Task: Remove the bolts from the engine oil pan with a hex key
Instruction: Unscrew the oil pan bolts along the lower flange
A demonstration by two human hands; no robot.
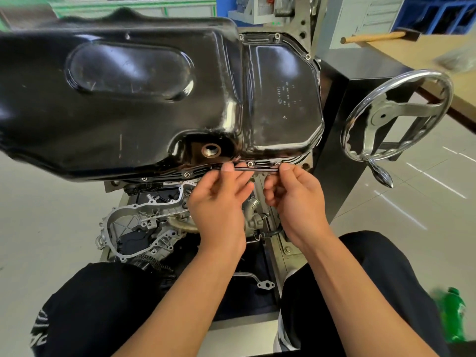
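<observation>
The black oil pan [154,94] sits on top of the upturned engine, with its open drain hole [211,150] facing me. Bolts run along its near flange [264,163]: one [249,164] just above the tool, another [187,174] further left. A dark hex key [257,169] lies level along that flange. My left hand [219,202] pinches its left end. My right hand [293,194] pinches its right end, beside the rightmost near bolt [277,164]. More bolts [277,35] sit on the far flange.
A chrome handwheel [396,117] with a crank handle sticks out of the black stand at the right. A wooden-handled hammer [373,37] lies on the bench behind. A green bottle [453,313] stands on the floor by my right knee. Engine parts [144,228] hang below the pan.
</observation>
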